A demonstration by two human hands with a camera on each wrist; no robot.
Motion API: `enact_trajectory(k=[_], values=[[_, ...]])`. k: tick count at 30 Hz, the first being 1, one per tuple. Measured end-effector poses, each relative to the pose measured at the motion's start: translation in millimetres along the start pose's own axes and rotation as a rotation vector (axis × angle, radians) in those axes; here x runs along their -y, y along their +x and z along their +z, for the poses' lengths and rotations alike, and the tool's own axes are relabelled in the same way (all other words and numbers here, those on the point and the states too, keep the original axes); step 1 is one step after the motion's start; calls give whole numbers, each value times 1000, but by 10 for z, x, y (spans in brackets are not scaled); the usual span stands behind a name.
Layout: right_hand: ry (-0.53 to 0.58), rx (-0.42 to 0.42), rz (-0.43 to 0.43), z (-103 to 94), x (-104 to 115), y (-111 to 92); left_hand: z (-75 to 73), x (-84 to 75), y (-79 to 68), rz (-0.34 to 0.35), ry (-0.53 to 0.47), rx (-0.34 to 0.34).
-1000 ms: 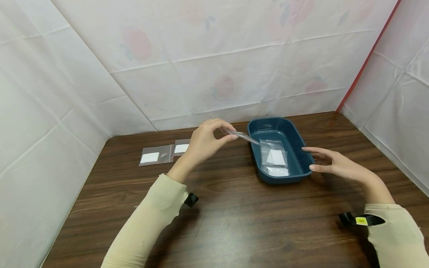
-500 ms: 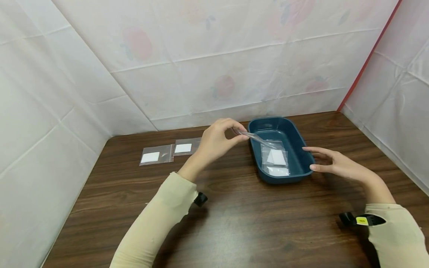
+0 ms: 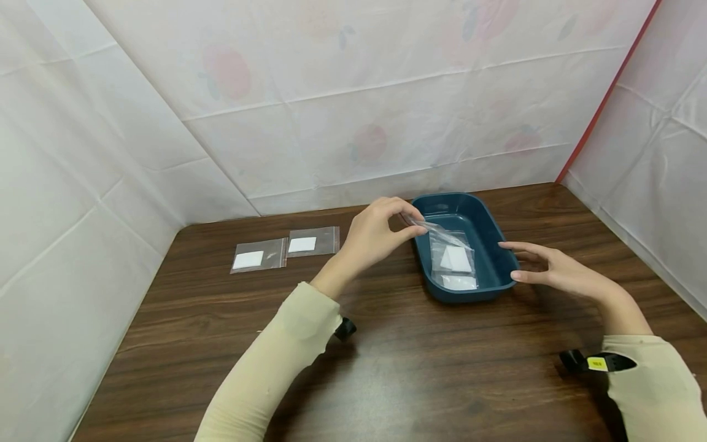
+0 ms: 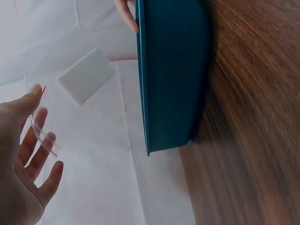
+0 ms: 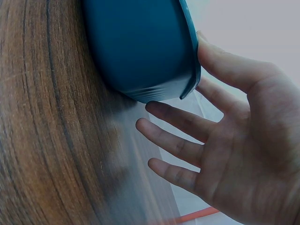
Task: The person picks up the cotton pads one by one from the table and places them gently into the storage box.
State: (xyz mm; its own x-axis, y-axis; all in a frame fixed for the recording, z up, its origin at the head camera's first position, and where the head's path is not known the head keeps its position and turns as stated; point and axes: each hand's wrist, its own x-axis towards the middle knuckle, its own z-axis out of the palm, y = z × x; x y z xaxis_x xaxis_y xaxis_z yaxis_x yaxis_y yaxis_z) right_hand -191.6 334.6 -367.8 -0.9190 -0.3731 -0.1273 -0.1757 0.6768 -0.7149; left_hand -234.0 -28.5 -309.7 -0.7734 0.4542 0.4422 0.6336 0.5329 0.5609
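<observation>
My left hand (image 3: 378, 233) pinches a clear zip bag (image 3: 438, 232) by its end between thumb and fingers. The bag slants down over the left side of a dark blue plastic bin (image 3: 466, 296). In the left wrist view a white flat rectangle (image 4: 86, 76) shows inside this bag. Similar clear bags with white pieces (image 3: 456, 259) lie in the near left part of the bin. At the bin's right side, my right hand (image 3: 560, 270) touches the rim with thumb and index finger. Its other fingers stretch out loosely beside the bin wall (image 5: 140, 47).
Two more clear bags lie on the brown wooden table (image 3: 386, 368) to the left: one bag (image 3: 258, 255) with a white piece, another bag (image 3: 313, 241) just right of it. White cloth walls (image 3: 331, 110) stand behind and at both sides.
My left hand has moved right with the bag, bringing it farther over the bin. One bag on the table has come out from behind that hand. The right hand has stayed at the rim.
</observation>
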Motion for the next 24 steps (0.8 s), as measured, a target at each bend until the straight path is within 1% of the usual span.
enact_trajectory(k=[7, 14, 24], values=[[-1, -4, -9, -6, 5, -11, 128, -28, 39, 33, 31, 27], [-5, -2, 2, 0, 13, -1, 247, -50, 47, 34, 40, 53], [1, -3, -2, -6, 4, -7, 440, -66, 55, 74, 39, 58]])
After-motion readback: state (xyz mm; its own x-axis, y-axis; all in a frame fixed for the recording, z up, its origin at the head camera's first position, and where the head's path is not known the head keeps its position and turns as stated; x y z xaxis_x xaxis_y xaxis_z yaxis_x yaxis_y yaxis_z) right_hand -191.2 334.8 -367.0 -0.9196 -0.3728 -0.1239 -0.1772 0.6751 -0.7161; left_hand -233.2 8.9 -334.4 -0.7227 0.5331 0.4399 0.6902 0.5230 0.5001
